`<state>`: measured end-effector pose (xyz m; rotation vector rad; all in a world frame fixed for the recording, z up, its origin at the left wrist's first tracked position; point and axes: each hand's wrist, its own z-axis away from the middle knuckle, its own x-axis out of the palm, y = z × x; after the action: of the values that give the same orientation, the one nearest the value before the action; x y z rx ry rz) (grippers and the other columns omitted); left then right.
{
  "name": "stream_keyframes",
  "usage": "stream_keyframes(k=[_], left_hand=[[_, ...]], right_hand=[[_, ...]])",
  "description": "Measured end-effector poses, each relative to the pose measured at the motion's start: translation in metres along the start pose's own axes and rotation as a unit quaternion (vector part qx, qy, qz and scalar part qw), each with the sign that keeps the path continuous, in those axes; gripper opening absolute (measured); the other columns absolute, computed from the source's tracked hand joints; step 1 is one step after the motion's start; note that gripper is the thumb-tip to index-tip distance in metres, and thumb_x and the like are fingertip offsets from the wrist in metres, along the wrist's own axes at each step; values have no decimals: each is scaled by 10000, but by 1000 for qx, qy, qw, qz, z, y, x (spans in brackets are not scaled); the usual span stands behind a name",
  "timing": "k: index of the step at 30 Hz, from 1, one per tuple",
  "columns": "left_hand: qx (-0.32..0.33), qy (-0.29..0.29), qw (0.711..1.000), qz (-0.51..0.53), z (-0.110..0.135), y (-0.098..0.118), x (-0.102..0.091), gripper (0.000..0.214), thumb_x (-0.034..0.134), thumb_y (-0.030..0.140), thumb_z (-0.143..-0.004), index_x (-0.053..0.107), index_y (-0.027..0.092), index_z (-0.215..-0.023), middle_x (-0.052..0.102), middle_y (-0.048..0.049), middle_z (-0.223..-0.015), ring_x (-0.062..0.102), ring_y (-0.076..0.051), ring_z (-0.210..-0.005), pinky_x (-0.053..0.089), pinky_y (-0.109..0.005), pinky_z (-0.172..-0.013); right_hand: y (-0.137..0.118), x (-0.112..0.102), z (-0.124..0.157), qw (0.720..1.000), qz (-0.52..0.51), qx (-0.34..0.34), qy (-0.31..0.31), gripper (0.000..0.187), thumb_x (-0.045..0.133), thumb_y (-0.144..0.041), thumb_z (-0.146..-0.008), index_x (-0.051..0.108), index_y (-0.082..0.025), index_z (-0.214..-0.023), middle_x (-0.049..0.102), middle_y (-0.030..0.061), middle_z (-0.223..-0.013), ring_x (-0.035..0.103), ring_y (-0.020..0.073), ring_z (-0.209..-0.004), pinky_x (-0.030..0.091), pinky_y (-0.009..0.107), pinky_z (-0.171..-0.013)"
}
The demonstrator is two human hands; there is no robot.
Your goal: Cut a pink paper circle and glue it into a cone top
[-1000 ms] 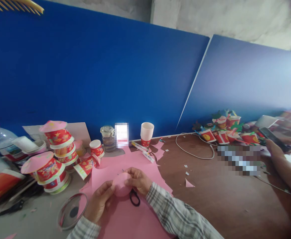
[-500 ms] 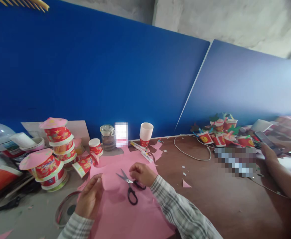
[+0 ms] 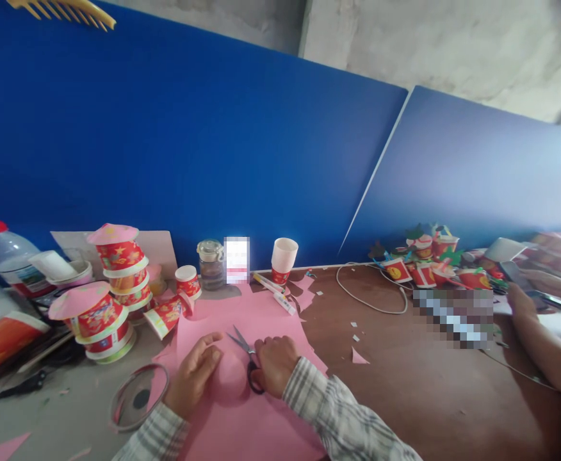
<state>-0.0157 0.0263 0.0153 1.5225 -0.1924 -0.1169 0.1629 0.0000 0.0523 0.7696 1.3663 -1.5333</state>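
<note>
Between thumb and fingers, my left hand [image 3: 195, 372] pinches the edge of a rounded piece of pink paper [image 3: 231, 374]. My right hand [image 3: 275, 366] is closed over the handles of black-handled scissors [image 3: 244, 342], whose parted blades point away from me and to the left, near the held paper. One black handle loop shows below my fingers; the other is hidden by the hand. Under both hands spreads a large pink paper sheet [image 3: 280, 442] on the table.
On the left stand red paper-cup towers [image 3: 102, 320] with pink tops, a plastic bottle [image 3: 9, 256] and a tape roll [image 3: 139, 397]. Behind the sheet are a glass jar [image 3: 211, 266], markers [image 3: 275, 294] and stacked cups [image 3: 284, 256]. At right, another person's hands [image 3: 525, 301] hold a phone.
My right hand has closed over the scissors' handles. My left hand has moved right, and the pink piece has turned, its rounded face now showing nearer the scissors.
</note>
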Motion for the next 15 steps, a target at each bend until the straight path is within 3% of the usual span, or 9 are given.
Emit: stream_keyframes(k=[5, 8, 11, 15], left_hand=[[-22, -12, 999, 48, -1, -3, 2, 502, 624, 461, -497, 521, 227, -929, 497, 49, -540, 444, -139, -503, 357, -246, -438], [-46, -16, 994, 101, -1, -3, 2, 512, 652, 429, -480, 516, 229, -931, 493, 55, -517, 446, -132, -484, 355, -234, -422], [-67, -13, 988, 138, -2, -3, 1, 520, 664, 408, -474, 510, 242, -941, 490, 61, -508, 438, -119, -454, 344, -224, -398], [-93, -13, 985, 143, -3, -3, 0, 545, 667, 435, -441, 517, 257, -934, 512, 46, -543, 458, -129, -459, 357, -236, -398]], right_hand=[[11, -8, -6, 998, -55, -11, -11, 177, 604, -255, -631, 667, -174, -776, 692, 146, -870, 612, 350, -874, 413, 380, -724], [23, -10, -15, 989, -140, -27, -29, 156, 596, -243, -638, 672, -214, -772, 701, 61, -743, 628, 254, -764, 421, 300, -644], [31, -8, -25, 962, -258, -59, -61, 237, 522, -241, -690, 638, -198, -892, 684, 25, -672, 599, 159, -584, 417, 232, -530], [33, -8, -30, 905, -401, -105, -97, 410, 478, -361, -719, 526, -153, -1069, 668, 49, -702, 522, 115, -462, 367, 198, -409]])
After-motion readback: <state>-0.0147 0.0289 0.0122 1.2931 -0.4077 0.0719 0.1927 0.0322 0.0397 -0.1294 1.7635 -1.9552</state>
